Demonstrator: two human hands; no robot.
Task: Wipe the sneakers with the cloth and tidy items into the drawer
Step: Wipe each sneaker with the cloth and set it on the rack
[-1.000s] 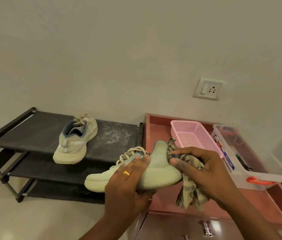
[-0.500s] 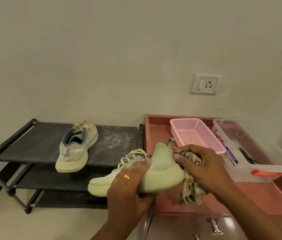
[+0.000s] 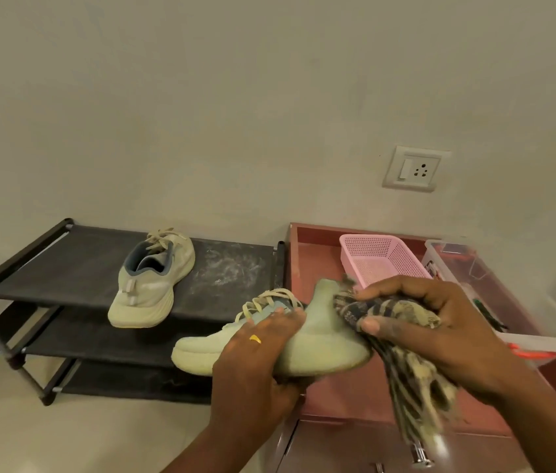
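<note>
We hold the pale sneaker (image 3: 320,346) in the air over the red cabinet top (image 3: 355,397), left hand (image 3: 256,363) wrapped round its middle, right hand (image 3: 440,322) pinching the striped cloth (image 3: 402,312) against the heel; since a second ago the cloth has slid slightly up the heel, so wiping continues. Farther left, the second sneaker (image 3: 150,285) waits on the dusty shoe rack (image 3: 48,268); the pink basket (image 3: 382,261) and clear box (image 3: 525,322) crowd the far right

Single head-worn wide-angle view, looking forward and down from close above the hands (image 3: 338,339), facing a wall (image 3: 235,97); shoe rack (image 3: 48,268) left, red counter (image 3: 355,397) right.
</note>
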